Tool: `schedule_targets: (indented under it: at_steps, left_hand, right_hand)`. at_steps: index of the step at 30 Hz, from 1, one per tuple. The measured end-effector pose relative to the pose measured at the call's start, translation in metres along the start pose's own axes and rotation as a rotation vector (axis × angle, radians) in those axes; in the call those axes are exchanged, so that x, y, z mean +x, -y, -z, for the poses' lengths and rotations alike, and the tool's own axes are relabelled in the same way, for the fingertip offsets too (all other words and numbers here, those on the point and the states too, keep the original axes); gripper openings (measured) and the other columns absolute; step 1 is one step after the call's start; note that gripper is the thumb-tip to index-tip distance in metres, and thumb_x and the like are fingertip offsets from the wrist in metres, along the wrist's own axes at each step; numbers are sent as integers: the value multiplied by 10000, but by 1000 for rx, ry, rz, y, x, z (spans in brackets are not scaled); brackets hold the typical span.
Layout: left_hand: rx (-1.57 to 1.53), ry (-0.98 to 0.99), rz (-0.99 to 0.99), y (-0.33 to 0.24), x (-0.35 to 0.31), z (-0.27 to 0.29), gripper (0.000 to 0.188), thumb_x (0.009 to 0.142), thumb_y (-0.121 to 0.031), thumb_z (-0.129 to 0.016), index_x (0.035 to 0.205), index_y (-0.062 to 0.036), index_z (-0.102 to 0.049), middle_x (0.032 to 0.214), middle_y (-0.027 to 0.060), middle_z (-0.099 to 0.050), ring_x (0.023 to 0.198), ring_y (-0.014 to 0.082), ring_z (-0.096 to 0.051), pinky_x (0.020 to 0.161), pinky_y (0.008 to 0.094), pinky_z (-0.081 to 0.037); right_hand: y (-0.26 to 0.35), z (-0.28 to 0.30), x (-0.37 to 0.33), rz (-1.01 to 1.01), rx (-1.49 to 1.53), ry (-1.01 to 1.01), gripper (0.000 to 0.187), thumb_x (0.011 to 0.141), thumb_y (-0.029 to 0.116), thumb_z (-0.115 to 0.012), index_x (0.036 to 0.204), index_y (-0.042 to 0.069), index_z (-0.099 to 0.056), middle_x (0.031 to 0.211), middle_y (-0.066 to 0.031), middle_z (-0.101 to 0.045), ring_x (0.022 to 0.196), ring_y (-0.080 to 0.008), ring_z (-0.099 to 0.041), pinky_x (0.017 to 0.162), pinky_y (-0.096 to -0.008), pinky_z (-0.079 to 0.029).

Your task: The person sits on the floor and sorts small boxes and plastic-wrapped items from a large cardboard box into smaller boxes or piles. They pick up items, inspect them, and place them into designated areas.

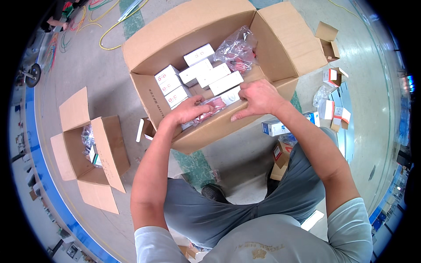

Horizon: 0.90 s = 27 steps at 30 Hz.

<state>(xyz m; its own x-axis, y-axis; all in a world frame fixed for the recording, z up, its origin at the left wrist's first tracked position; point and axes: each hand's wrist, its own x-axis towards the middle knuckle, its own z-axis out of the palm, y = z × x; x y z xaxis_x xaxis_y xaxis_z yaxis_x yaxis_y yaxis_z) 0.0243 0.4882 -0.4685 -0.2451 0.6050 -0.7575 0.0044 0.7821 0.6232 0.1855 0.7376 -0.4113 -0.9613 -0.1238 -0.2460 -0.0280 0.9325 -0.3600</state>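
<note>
A large cardboard box point(210, 65) stands open on the floor point(109, 79), and its bottom is partly covered: a row of small white boxes point(193, 74) is already laid along the left wall and middle, with a clear plastic bag of red parts point(237, 48) toward the far right corner. Bare cardboard still shows, so the packing is judged roughly half done. At the near wall a clear packet with red contents point(209, 107) is gripped by the left hand point(188, 111), while the right hand point(258, 98) is pressed half-open on the rim beside it.
</note>
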Motion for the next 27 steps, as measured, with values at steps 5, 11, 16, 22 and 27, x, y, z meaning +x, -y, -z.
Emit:
schedule_targets:
  at_steps: [5,11,16,22,27]
  left_hand:
    - [77,-67,0,-7,-5,-5,1051,743,-633,-759,1500,51,-510,1410,280,-626,1308,351,-614,1110,382,-464]
    - [117,-195,-55,-4,-6,-9,1005,739,-627,-809,1457,25,-546,1264,256,-683,1146,301,-674,1003,371,-511]
    - [-67,-248,-85,-18,-33,26,849,741,-570,-853,1295,14,-586,967,137,-731,928,206,-680,857,339,-529]
    - [-432,-546,-223,-28,-73,59,906,829,-559,-793,1436,51,-510,1265,170,-638,1143,235,-624,1033,368,-478]
    - [-636,-900,-435,-11,-79,73,722,883,-519,-771,1325,22,-588,1199,109,-646,1061,193,-613,970,337,-492]
  right_hand:
    - [-2,-1,-1,4,-1,-15,841,655,844,-747,760,10,-733,860,-124,-679,799,-361,-703,724,-476,-552]
    - [-2,-2,1,8,-18,-14,838,652,841,-750,762,10,-736,851,-122,-682,801,-359,-705,730,-476,-556]
    - [0,1,-1,-22,-18,-12,831,650,835,-757,775,14,-739,855,-116,-686,810,-354,-708,733,-473,-560]
    - [-1,-3,-1,-41,-6,-10,882,656,878,-717,759,2,-753,867,-132,-691,831,-359,-708,773,-477,-571]
    - [-2,-4,1,-17,0,-25,881,650,874,-724,730,-4,-736,844,-133,-687,804,-359,-703,743,-479,-557]
